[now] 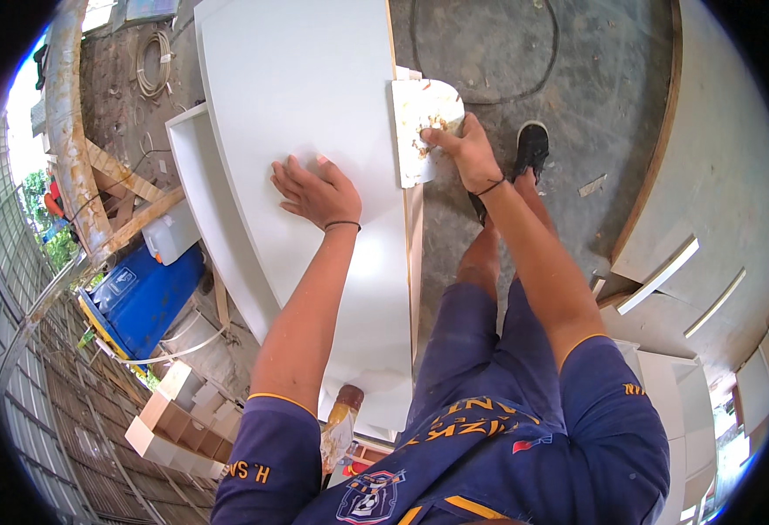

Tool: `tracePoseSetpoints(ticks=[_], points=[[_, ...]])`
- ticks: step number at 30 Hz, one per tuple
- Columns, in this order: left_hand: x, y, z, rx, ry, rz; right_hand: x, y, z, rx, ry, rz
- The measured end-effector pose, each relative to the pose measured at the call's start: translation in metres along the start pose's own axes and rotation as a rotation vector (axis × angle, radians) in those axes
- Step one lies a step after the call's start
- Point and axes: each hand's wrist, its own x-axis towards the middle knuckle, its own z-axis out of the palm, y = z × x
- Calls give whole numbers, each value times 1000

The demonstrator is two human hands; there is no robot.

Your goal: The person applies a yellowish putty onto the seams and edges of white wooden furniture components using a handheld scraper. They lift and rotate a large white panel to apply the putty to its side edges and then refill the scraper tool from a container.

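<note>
A long white panel (pixel 305 96) lies in front of me, with a pale wood-coloured strip along its right edge. My left hand (pixel 319 194) rests palm down on its surface, fingers spread, holding nothing. At the right edge sits a small white board piece with a rounded end (pixel 409 144), its face smeared with brown and yellowish stains. My right hand (pixel 470 156) grips this piece, thumb on the stained face; the other fingers are mostly hidden at its far side. The piece touches or overlaps the panel's edge; exactly how it sits there I cannot tell.
Left of the panel stand a white box-like frame (pixel 218 201), a blue bin (pixel 152 293) and a white jerrycan (pixel 172 229). Near my left elbow is a brown-topped bottle (pixel 340 420). A dark hose (pixel 489 101) curves across the floor; white strips (pixel 658 275) lie at the right.
</note>
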Motion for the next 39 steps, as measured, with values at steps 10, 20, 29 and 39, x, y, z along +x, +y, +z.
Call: tracePoseSetpoints(ticks=[10, 20, 29, 39], points=[[-4, -7, 1, 0, 38, 20, -1, 3, -3, 119, -51, 34], [-4, -8, 0, 19, 46, 29, -1, 13, -6, -53, 0, 43], [16, -16, 6, -121, 61, 78, -6, 9, -5, -154, 39, 27], [153, 112, 15, -79, 96, -295, 20, -22, -8, -2, 128, 18]])
